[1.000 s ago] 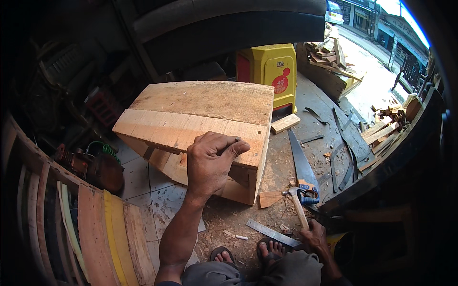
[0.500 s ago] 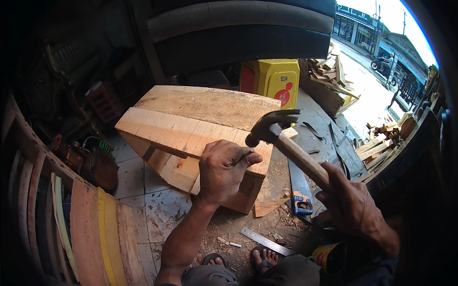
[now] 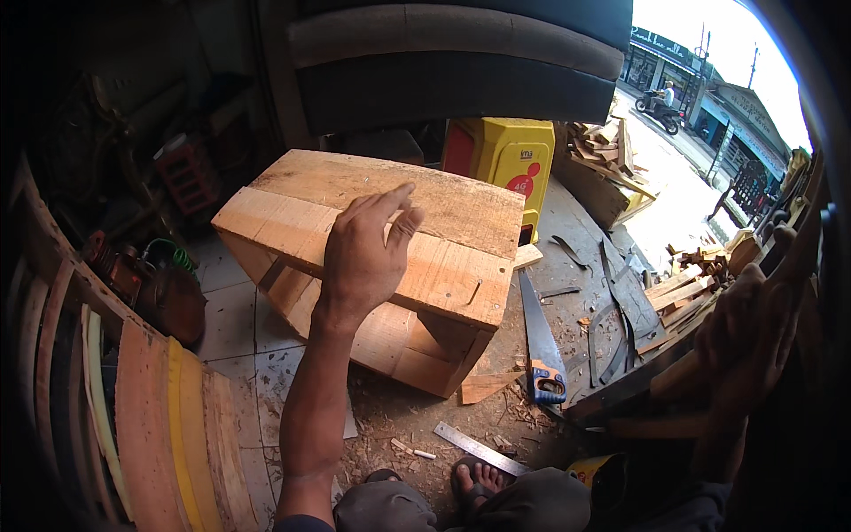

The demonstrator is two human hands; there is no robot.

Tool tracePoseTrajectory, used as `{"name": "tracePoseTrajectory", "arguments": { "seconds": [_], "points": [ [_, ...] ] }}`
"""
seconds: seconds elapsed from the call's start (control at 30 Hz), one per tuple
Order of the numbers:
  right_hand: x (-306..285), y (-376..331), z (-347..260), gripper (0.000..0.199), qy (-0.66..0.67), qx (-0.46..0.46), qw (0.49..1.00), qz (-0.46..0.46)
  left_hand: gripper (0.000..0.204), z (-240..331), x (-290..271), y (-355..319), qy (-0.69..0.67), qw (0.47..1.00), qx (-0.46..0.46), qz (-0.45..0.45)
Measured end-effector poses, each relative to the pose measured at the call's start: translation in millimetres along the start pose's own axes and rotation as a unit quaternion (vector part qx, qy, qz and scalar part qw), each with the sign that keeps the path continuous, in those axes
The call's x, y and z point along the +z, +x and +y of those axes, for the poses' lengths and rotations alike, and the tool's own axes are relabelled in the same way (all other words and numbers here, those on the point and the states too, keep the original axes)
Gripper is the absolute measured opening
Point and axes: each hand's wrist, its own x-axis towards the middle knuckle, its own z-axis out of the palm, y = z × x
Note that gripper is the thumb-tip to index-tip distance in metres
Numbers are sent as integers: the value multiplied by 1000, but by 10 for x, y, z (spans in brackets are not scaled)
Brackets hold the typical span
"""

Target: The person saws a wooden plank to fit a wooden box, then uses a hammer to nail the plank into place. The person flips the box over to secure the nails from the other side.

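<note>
A wooden box-like frame (image 3: 443,266) of pale planks lies before me, with openings in its near side. At its right end a nail (image 3: 476,291) stands partly driven into the top plank. My left hand (image 3: 362,253) hovers over the near top edge, fingers stretched and thumb apart, holding nothing. Raised far to the right, in shadow, my right hand (image 3: 749,337) is closed round the hammer (image 3: 805,232). Darkness and blur hide most of the hammer, its head included.
A handsaw (image 3: 542,346) and a metal ruler (image 3: 479,449) lie on the floor among shavings. Behind the box stands a yellow stool-like stand (image 3: 510,155). Offcuts (image 3: 687,293) are piled at the right; curved boards (image 3: 146,408) lean at the left.
My left hand has let go of the nail, moved left and opened; the nail now stands by itself. My right hand has swung the hammer up and away to the right.
</note>
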Motion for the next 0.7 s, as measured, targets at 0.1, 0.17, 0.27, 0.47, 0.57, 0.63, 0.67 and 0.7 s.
{"name": "tracePoseTrajectory", "arguments": {
  "seconds": [0.1,0.17,0.27,0.47,0.57,0.63,0.67,0.7],
  "points": [
    [267,-108,74,38,-337,147,929,-40,55,-366,537,115,258,962,18,93],
    [346,-197,193,43,-510,275,780,-234,57,-310,531,60,250,966,-71,5],
    [403,-29,-8,46,-562,138,799,-166,55,-282,296,9,303,944,-119,-58],
    [64,-391,26,29,-214,43,976,3,53,-201,454,65,242,963,-107,-46],
    [319,-372,63,33,-587,208,752,-214,52,-184,712,111,221,971,-89,-31],
    [450,-127,13,40,-548,93,814,-170,51,-384,275,38,292,950,-105,-20],
    [364,-173,-75,41,-379,63,923,0,51,-403,263,5,286,952,-104,-25],
    [364,-208,-107,44,-245,15,964,103,50,-397,234,-29,291,950,-109,-35]
  ]
}}
